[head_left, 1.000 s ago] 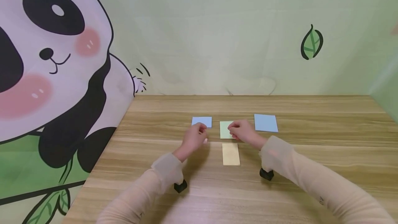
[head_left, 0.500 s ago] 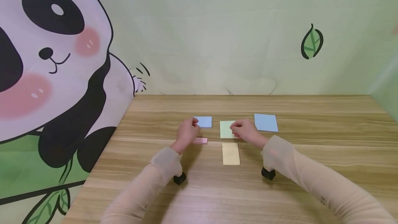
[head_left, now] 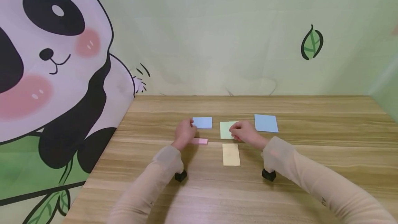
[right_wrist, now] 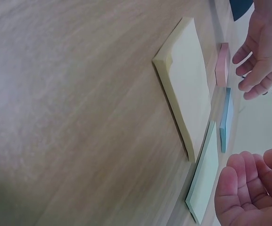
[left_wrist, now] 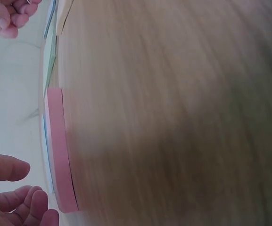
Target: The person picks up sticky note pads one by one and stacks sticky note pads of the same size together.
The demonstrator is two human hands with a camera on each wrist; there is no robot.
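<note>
My left hand hovers over the pink sticky note pad, its fingertips beside the small blue sticky note pad. In the left wrist view, thumb and loosely bent fingers stand apart with nothing between them. My right hand hangs over the green sticky note pad, covering its right side. Its fingers are loosely curled and hold nothing in the right wrist view. Nearer to me lies a yellow sticky note pad. A larger blue sticky note pad lies behind the right hand.
All the pads lie flat on a wood-grain table. Behind the table's far edge hangs a pale green backdrop with a panda and leaves. A small black device sits under each wrist.
My left hand has moved left and slightly back, uncovering more of the pink and small blue pads. My right hand has barely moved over the green pad.
</note>
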